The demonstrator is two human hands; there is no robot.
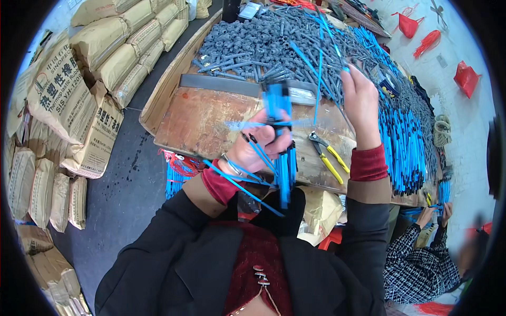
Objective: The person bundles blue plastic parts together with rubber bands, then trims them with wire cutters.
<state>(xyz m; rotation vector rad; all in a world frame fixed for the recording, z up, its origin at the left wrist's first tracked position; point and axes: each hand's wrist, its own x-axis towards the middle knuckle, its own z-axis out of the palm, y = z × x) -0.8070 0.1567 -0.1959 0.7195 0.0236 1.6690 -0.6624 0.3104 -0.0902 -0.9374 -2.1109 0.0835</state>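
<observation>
My left hand (pixel 259 145) is closed around a bundle of blue rods with black ends (pixel 285 174), held above the table's near edge. Motion smears the bundle's upper part. Several loose blue rods (pixel 242 187) with black tips stick out by that wrist. To the right and farther off, my right hand (pixel 361 97) is raised, its fingers pinched on a thin blue strip (pixel 333 42) that runs up over the grey heap. Between the hands, pliers with yellow handles (pixel 330 162) lie on the wooden table (pixel 195 121).
Grey plastic parts (pixel 253 50) are heaped at the back, behind a dark flat bar (pixel 216 84). Many blue rods (pixel 403 152) lie at the right. Paper sacks (pixel 63 100) are stacked along the left. A co-worker's hands (pixel 435 213) hold blue rods at the lower right.
</observation>
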